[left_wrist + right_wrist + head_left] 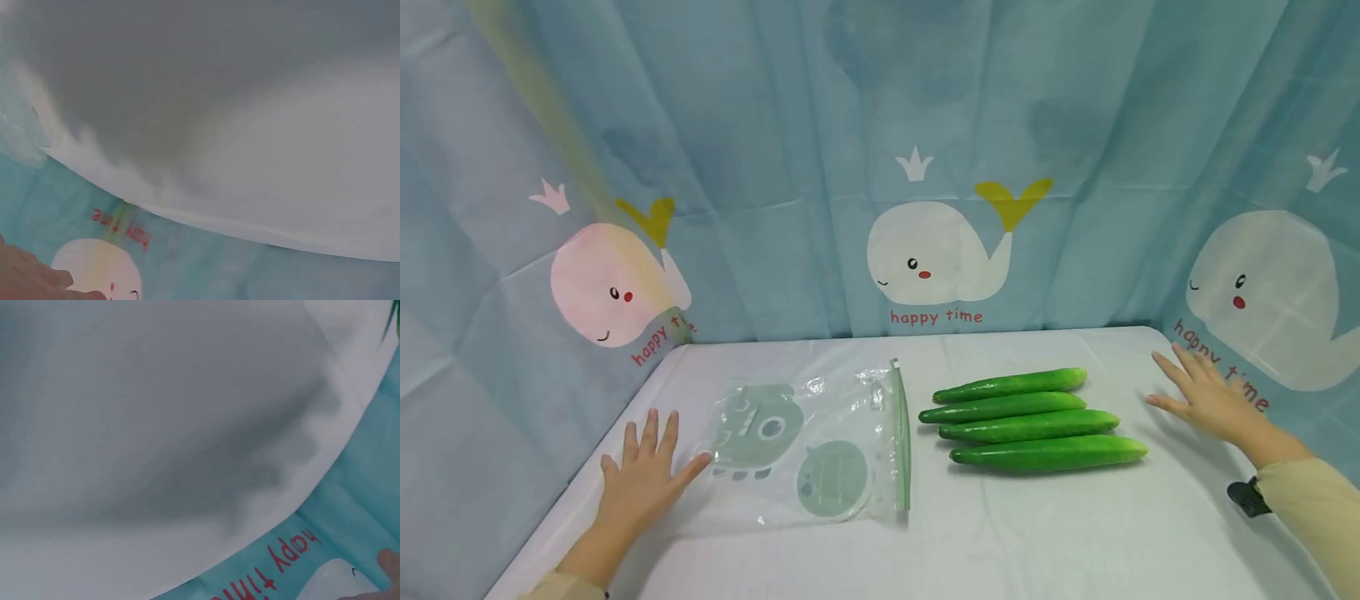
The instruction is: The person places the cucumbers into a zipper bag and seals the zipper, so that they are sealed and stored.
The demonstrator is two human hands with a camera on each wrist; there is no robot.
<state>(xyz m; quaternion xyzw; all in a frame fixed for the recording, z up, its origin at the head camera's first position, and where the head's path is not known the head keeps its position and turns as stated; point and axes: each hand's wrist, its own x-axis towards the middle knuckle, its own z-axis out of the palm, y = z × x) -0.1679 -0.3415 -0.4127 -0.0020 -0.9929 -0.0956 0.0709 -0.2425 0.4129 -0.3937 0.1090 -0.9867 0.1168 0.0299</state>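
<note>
My left hand [642, 483] is spread at the left side of the table, its thumb overlapping the left edge of a clear zip bag [786, 500] in the head view. Green monster figures are printed on the bag, which lies flat with its green zip strip [901, 442] toward the right. Right of that strip, several cucumbers [1022, 427] lie side by side in a loose stack of rows. My right hand [1213, 404], fingers spread, is held beyond their pale tips at the right edge of the table. Neither hand holds anything.
A white cloth covers the table [1000, 542]. Blue curtains [790, 167] printed with whales enclose its back and both sides. A small black object [1249, 497] shows at the right sleeve. Hand shadows fall on the cloth in both wrist views.
</note>
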